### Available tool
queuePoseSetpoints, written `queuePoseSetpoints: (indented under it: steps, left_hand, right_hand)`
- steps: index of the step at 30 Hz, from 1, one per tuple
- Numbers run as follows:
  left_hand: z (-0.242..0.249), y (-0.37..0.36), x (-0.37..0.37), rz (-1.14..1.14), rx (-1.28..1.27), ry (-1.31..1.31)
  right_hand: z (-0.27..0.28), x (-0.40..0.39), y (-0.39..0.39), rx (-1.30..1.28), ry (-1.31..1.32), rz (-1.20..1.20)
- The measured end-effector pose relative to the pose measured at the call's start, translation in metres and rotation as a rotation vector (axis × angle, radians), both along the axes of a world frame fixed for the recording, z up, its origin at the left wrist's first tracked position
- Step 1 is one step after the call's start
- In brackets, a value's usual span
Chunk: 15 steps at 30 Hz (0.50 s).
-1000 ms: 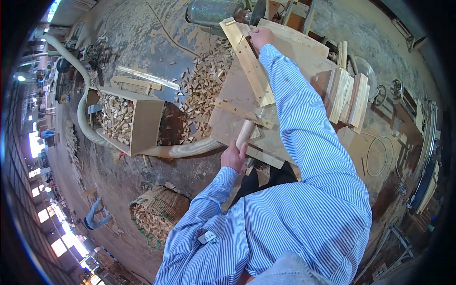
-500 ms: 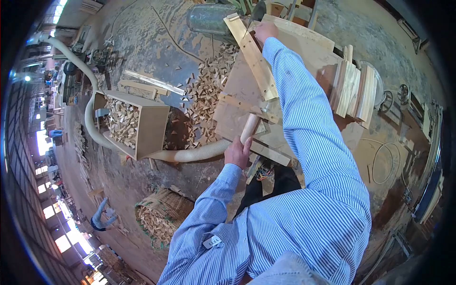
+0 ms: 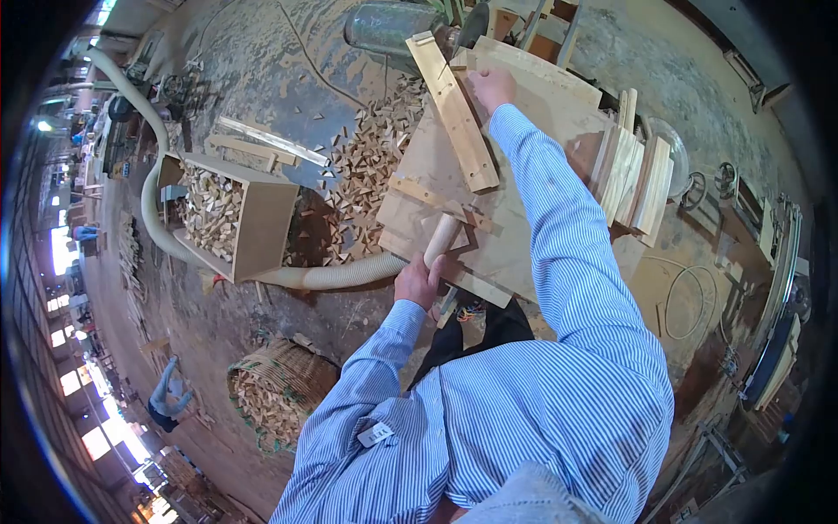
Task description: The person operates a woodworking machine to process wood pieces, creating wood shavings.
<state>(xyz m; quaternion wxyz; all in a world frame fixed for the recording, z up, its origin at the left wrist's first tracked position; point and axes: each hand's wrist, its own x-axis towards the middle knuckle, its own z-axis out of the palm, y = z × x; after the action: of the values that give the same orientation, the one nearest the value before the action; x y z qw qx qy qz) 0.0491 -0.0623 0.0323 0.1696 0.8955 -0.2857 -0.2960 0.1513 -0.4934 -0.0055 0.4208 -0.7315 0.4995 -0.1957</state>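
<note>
My left hand (image 3: 417,281) is wrapped around the near end of a thick, round wooden handle (image 3: 443,236) at the front edge of the worktable (image 3: 532,201). The handle's far end meets a narrow wooden strip (image 3: 441,203) with holes in it. Across the table, my right hand (image 3: 494,87) is near the far end of a long wooden bar (image 3: 454,113). Its fingers look partly spread, with nothing visible in them. A small wooden block (image 3: 463,61) sits just beyond that hand.
Stacked wooden pieces (image 3: 633,179) stand at the table's right. Triangular offcuts (image 3: 371,166) cover the floor to the left, near an offcut-filled box (image 3: 262,223) and a ribbed hose (image 3: 340,272). A wicker basket (image 3: 292,375) of offcuts stands nearer me. Another person (image 3: 166,397) is far left.
My right hand has come slightly toward me and away from the bar's far end. My left hand keeps its hold on the handle. The whole view has shifted a little.
</note>
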Motion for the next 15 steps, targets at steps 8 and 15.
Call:
queuePoseSetpoints:
  steps: [8,15]
  left_hand:
    - [0.004,0.041,-0.009,0.020,-0.008,0.017]
    - [-0.007,0.079,-0.021,0.133,0.011,0.160]
  right_hand:
    - [0.042,0.028,0.050,-0.185,0.177,0.021]
    - [0.017,-0.018,0.088,0.185,-0.167,0.084]
